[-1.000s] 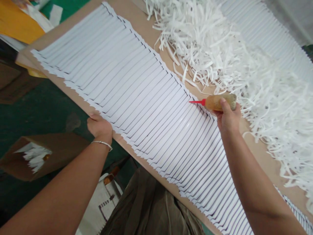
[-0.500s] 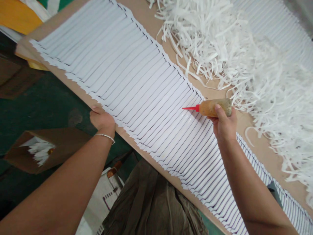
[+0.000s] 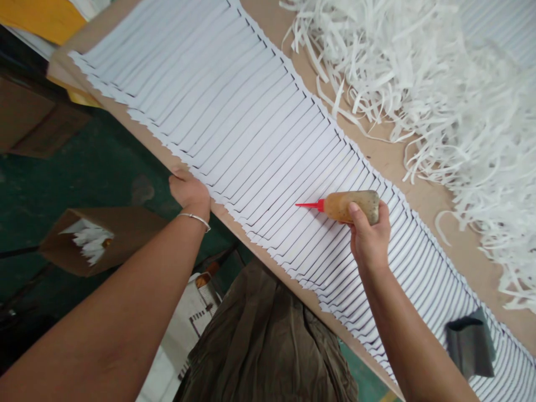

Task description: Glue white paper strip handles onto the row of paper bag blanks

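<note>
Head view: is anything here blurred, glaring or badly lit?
Head view: light is soft and even, with no hard shadows; the white sheet shows no strong glare, the bottle stays fairly sharp, and the green floor falls dim toward the left.

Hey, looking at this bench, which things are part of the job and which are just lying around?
Part of the job:
right hand
squeeze bottle
left hand
striped paper sheets

Just lying around:
pile of paper strips
cardboard box
grey cloth
</note>
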Demonstrator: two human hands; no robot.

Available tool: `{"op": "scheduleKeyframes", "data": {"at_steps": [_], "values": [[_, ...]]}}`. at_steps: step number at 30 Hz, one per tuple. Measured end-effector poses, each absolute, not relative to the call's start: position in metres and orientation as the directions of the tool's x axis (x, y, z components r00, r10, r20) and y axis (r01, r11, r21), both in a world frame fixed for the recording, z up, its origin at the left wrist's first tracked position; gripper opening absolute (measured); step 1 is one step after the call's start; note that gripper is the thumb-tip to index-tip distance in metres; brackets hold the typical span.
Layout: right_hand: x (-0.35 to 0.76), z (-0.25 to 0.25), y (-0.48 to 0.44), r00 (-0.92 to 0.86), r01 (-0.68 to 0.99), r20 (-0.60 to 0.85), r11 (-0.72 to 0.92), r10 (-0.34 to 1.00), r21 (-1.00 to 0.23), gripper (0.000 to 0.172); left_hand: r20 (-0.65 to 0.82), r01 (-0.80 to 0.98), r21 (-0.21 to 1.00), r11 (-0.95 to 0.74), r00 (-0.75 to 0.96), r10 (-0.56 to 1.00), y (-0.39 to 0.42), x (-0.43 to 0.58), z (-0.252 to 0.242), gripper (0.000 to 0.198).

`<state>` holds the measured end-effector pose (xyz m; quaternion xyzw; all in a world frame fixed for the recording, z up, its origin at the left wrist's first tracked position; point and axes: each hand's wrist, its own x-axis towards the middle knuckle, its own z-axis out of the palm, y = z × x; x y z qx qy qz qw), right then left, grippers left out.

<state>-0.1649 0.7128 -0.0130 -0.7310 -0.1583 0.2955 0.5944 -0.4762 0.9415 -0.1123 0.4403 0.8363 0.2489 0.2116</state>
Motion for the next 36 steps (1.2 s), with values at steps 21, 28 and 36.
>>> {"op": "scheduleKeyframes", "data": {"at_steps": [21, 28, 36], "values": [[-0.227, 0.007, 0.667, 0.435, 0.54, 0.159, -0.116, 0.886, -0.834, 0.08, -0.093, 0.626, 0.53, 0.572, -0.628, 0.773, 0.939, -0.476, -0.11, 0.041], [-0.17, 0.021, 0.702, 0.492, 0.574, 0.465, 0.127, 0.736, -0.809, 0.085, -0.102, 0.624, 0.517, 0.586, -0.635, 0.766, 0.94, -0.474, -0.108, 0.047], [-0.076, -0.004, 0.785, 0.867, -0.022, -0.005, 0.027, 0.499, -0.999, 0.054, -0.092, 0.631, 0.508, 0.587, -0.638, 0.765, 0.94, -0.475, -0.105, 0.046]]}}
